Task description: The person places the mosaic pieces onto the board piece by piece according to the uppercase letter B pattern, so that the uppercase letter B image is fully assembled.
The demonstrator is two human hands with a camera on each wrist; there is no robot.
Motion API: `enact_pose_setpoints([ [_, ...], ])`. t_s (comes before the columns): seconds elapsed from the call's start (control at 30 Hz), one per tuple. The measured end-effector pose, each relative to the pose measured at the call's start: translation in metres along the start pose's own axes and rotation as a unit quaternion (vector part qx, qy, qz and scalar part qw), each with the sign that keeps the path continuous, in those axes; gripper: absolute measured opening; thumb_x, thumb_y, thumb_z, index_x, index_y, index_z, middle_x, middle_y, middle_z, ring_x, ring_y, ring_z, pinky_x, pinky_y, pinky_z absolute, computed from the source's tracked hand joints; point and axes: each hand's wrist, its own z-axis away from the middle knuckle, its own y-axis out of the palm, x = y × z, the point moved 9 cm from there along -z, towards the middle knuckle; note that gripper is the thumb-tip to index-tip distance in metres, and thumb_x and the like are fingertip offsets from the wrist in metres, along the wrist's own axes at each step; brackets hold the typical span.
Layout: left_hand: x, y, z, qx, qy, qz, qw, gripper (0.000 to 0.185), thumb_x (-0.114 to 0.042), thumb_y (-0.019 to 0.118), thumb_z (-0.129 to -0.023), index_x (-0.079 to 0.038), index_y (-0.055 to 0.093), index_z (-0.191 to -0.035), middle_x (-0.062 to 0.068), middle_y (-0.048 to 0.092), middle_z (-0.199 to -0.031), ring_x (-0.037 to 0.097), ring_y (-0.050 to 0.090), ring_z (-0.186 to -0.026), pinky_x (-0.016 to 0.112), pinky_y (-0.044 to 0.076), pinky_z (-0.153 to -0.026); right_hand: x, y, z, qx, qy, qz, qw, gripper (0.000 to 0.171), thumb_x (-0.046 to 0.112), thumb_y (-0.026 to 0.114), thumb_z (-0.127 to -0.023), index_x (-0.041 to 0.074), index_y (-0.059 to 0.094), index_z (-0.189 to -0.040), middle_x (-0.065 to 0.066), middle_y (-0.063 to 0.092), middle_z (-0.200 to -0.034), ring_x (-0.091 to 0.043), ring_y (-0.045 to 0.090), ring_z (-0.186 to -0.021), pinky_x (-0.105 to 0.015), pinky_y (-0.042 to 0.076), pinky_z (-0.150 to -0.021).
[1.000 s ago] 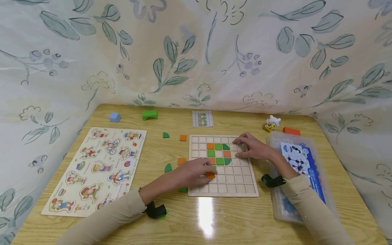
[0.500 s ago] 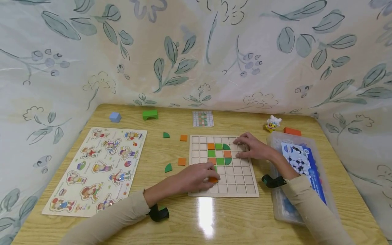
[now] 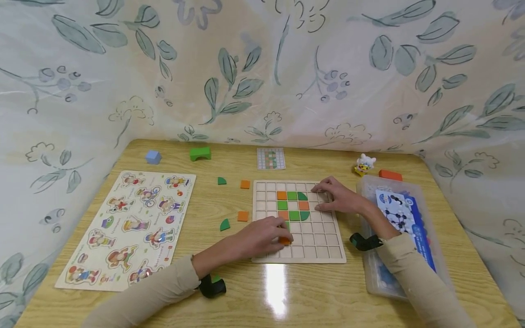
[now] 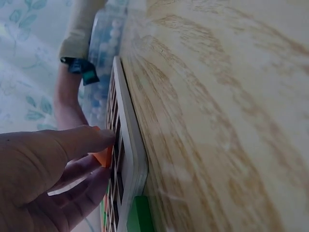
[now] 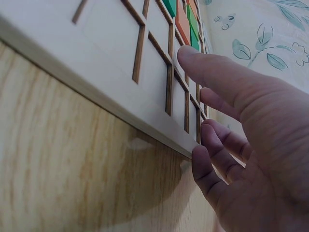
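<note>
1. Centrally, the left hand [image 3: 262, 237] lies on the lower left part of the wooden grid board [image 3: 317, 248], fingers curled, pinching an orange square tile [image 3: 284, 240] at the fingertips. The left wrist view shows that tile between thumb and fingers, right at the board's cells.
2. Right hand [image 3: 338, 198] rests flat on the board's upper right corner, fingers spread and fairly straight, holding nothing. In the right wrist view the fingertips [image 5: 193, 55] touch the grid and curl over its edge.
3. Between the two hands: a cluster of orange and green tiles [image 3: 293, 205] already seated in the board.
4. Left of the left hand, loose on the table [image 3: 287, 300]: an orange square [image 3: 243, 216], a green quarter-round [image 3: 224, 224]; farther off, another green piece [image 3: 222, 181] and orange square [image 3: 245, 184].
5. Beyond the board, a small pattern card [image 3: 271, 158].
6. Far left of the left hand, a character puzzle board [image 3: 131, 228]; past it a blue cube [image 3: 153, 157] and green arch block [image 3: 200, 153].
7. Right of the right hand: a clear plastic bin [image 3: 371, 273], a small toy figure [image 3: 364, 165], an orange block [image 3: 390, 175].
</note>
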Motion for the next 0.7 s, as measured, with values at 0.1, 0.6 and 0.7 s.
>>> enact_pose_setpoints([
  [0.1,0.0005,0.0007,0.0004,-0.003,-0.001,-0.004,1.0,0.017,-0.02,0.068,-0.091,-0.022,0.074,-0.106,-0.006,0.063,-0.105,0.006,0.056,-0.093,0.016,0.047,-0.079,0.0,0.0009,-0.0004,0.003,0.001,-0.001,1.0,0.051,0.033,0.075,-0.084,0.013,0.058,-0.129,-0.015,0.041,-0.128,-0.028,0.043,-0.114,-0.044,0.038,-0.094],
  [0.6,0.0022,0.0024,0.0005,-0.011,-0.022,0.009,0.9996,0.018,-0.02,0.069,-0.091,-0.019,0.075,-0.108,-0.005,0.064,-0.104,0.007,0.057,-0.092,0.016,0.046,-0.079,0.0011,0.0003,0.0004,0.0,-0.007,0.001,1.0,0.051,0.032,0.075,-0.085,0.012,0.058,-0.129,-0.016,0.041,-0.127,-0.028,0.043,-0.112,-0.043,0.038,-0.091],
  [0.7,0.0012,0.0028,0.0006,-0.009,-0.025,0.013,0.9996,0.018,-0.019,0.068,-0.091,-0.017,0.075,-0.108,-0.004,0.064,-0.104,0.007,0.057,-0.091,0.016,0.046,-0.078,0.0004,0.0008,0.0003,-0.001,-0.013,0.003,1.0,0.05,0.032,0.075,-0.085,0.012,0.058,-0.128,-0.016,0.041,-0.127,-0.029,0.042,-0.112,-0.042,0.038,-0.09],
])
